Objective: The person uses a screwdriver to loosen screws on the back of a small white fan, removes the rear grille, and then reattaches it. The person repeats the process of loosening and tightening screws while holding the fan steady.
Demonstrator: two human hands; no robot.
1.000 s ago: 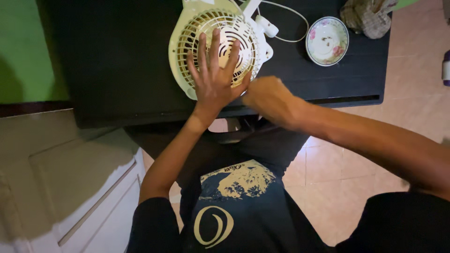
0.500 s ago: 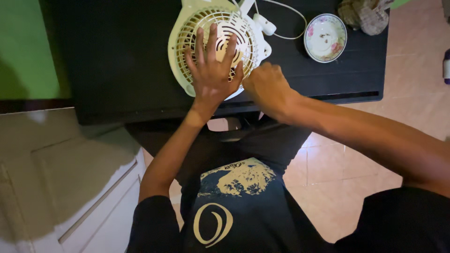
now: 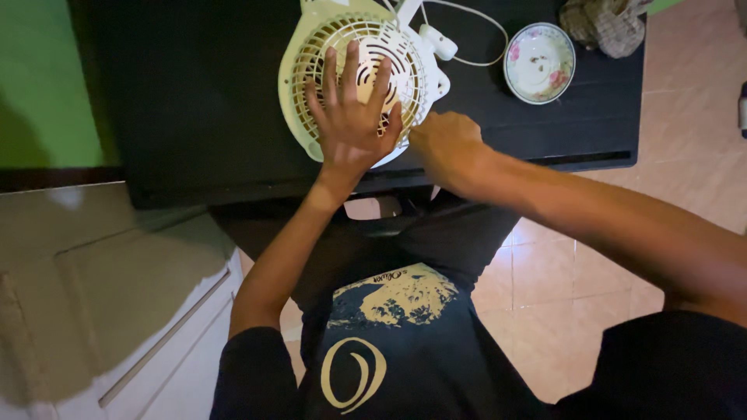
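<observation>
Item: round cream plastic fan grille (image 3: 366,70), flat on black tabletop (image 3: 194,93). Left hand (image 3: 352,117) spread wide, pressing it; right hand (image 3: 443,144) curled closed at rim, contents unseen. Step: steadying; rim work needs firm hold.

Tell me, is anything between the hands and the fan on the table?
Nothing visible. The left hand lies flat on the fan grille; the right hand is at its lower right edge.

No package, label, sign or screen anywhere in view.
</observation>
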